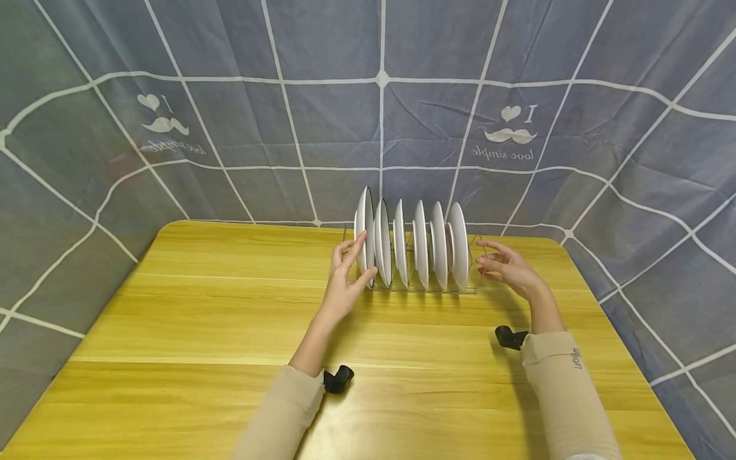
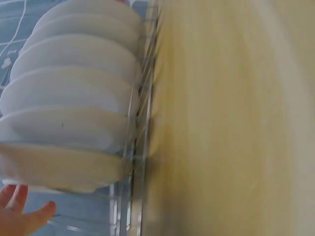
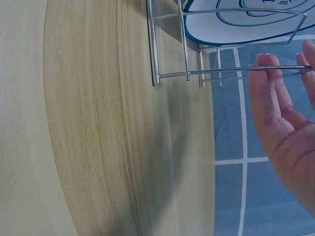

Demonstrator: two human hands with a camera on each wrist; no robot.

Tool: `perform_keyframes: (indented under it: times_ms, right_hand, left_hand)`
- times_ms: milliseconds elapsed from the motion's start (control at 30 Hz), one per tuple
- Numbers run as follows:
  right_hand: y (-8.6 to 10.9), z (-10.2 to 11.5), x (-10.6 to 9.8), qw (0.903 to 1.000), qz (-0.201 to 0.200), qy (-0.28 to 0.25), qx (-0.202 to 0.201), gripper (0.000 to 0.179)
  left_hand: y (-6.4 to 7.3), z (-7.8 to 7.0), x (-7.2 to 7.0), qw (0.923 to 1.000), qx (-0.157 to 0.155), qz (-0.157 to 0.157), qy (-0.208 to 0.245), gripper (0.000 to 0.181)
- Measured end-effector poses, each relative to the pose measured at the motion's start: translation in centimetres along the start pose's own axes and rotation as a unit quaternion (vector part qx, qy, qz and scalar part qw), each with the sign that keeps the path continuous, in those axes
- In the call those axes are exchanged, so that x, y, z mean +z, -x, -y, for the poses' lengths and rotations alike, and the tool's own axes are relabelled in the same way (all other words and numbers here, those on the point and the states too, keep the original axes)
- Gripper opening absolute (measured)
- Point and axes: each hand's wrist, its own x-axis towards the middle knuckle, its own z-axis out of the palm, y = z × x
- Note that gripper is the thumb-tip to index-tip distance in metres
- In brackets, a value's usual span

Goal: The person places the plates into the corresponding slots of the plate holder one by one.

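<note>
A wire dish rack (image 1: 468,291) stands at the back of the table with several white plates (image 1: 459,246) upright in a row. At its left end is a deeper white dish (image 1: 361,220). My left hand (image 1: 344,281) is at that dish, fingers extended and thumb spread along its near edge. In the left wrist view, the fingertips (image 2: 19,194) come right up to the dish's back. My right hand (image 1: 508,271) is at the rack's right end, its fingers loosely curled round the end wire. The right wrist view shows this wire (image 3: 226,70) crossing the fingers.
The wooden table (image 1: 201,332) reaches to a grey-blue curtain (image 1: 328,128) with white lines behind and at both sides. Black wrist cameras (image 1: 338,379) stick out from both sleeves. A blue-rimmed patterned plate (image 3: 236,24) leans inside the rack's right end.
</note>
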Motion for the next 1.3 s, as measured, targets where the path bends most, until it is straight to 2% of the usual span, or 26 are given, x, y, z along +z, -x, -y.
perform_keyframes:
  times_ms: [167,267,333,500,700,867,967,1033,1133,1233,1300]
  right_hand:
    - [-0.1,-0.2,-0.1,1.0,-0.002,0.003,-0.001,0.057]
    - [-0.1,-0.3,-0.1,1.0,-0.007,0.006,0.003,0.058]
    - [0.0,-0.4,-0.1,0.9999,-0.008,0.006,0.004,0.058]
    - [0.4,-0.5,0.1,0.9999,-0.007,-0.014,-0.002,0.056]
    - [1.4,-0.7,1.1,0.9991,-0.019,-0.035,-0.011,0.04]
    - [2.9,-0.6,3.2,0.998,-0.056,-0.025,-0.017,0.039]
    - [3.8,-0.6,5.0,0.9966,-0.08,-0.016,-0.015,0.043]
    - [4.4,-0.7,6.3,0.9953,-0.096,-0.008,-0.01,0.046]
    - [5.4,-0.7,8.7,0.9929,-0.118,-0.013,-0.004,0.052]
    - [6.1,-0.5,11.3,0.9883,-0.144,-0.051,0.003,0.049]
    - [6.4,-0.4,12.9,0.9843,-0.157,-0.081,0.005,0.047]
  left_hand:
    - [0.6,0.4,1.4,0.9974,-0.005,-0.022,0.069,0.058]
    - [0.7,0.5,2.2,0.9948,0.008,-0.04,0.093,0.055]
    - [0.8,0.0,2.4,0.9927,0.017,-0.05,0.108,0.052]
    - [0.7,-1.3,2.4,0.9891,0.014,-0.068,0.13,0.05]
    - [0.2,-0.8,1.8,0.9876,0.01,-0.087,0.13,0.048]
    - [-0.7,-0.1,0.5,0.9888,0.012,-0.084,0.123,0.047]
    - [-1.5,0.1,-0.6,0.9903,0.001,-0.078,0.115,0.048]
    - [-2.1,0.4,-1.3,0.9884,-0.007,-0.076,0.131,0.049]
    - [-3.3,1.8,-2.3,0.9797,-0.021,-0.082,0.182,0.05]
    - [-4.6,3.6,-3.1,0.9631,-0.036,-0.09,0.251,0.051]
    - [-5.3,4.6,-3.7,0.9582,-0.044,-0.094,0.267,0.05]
